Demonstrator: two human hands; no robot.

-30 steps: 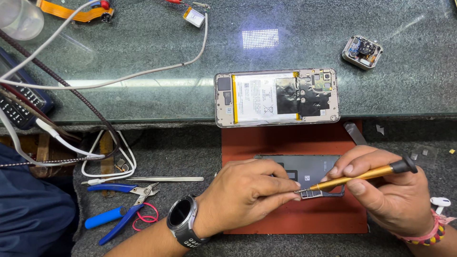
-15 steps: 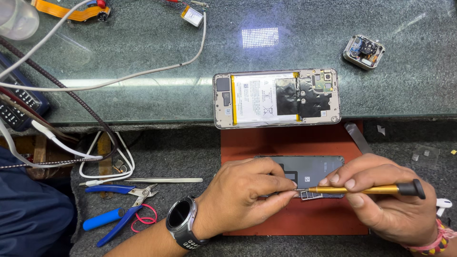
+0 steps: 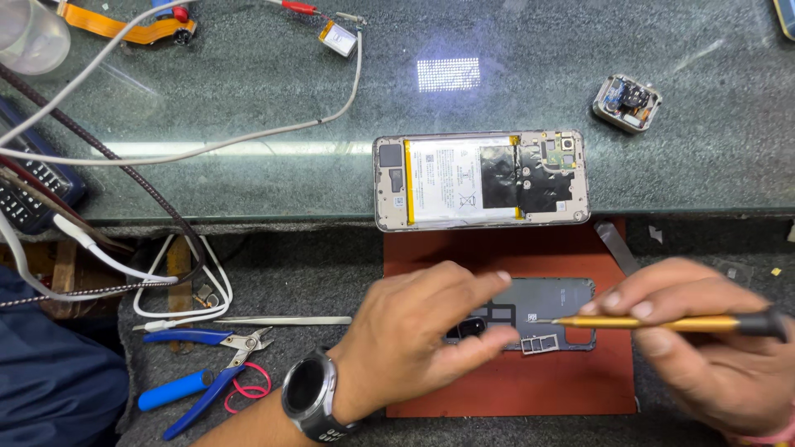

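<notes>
My left hand (image 3: 414, 335), with a dark watch on its wrist, hovers blurred over the left end of a dark phone panel (image 3: 551, 300). Its fingers are spread and the thumb rests by the panel's camera opening. The panel lies flat on a red mat (image 3: 513, 389). A yellow screwdriver with a black cap (image 3: 662, 323) lies level in my right hand (image 3: 704, 348), its tip over the panel's middle. A small metal card tray (image 3: 538, 343) sits at the panel's near edge. Above the mat, an opened phone (image 3: 480, 178) shows its white battery and circuit board.
To the left lie tweezers (image 3: 281, 320), blue-handled pliers (image 3: 207, 364), a red rubber band (image 3: 248, 385) and coiled white cables (image 3: 182, 290). On the glass counter (image 3: 248, 91) are a small square module (image 3: 627, 101), an orange flex strip (image 3: 124, 25) and a clear cup (image 3: 29, 33). A metal pry strip (image 3: 617, 246) is by the mat.
My left hand's fingers have come apart from their pinch at the panel. The screwdriver has gone from tilted to level, and my right hand has slid slightly rightward.
</notes>
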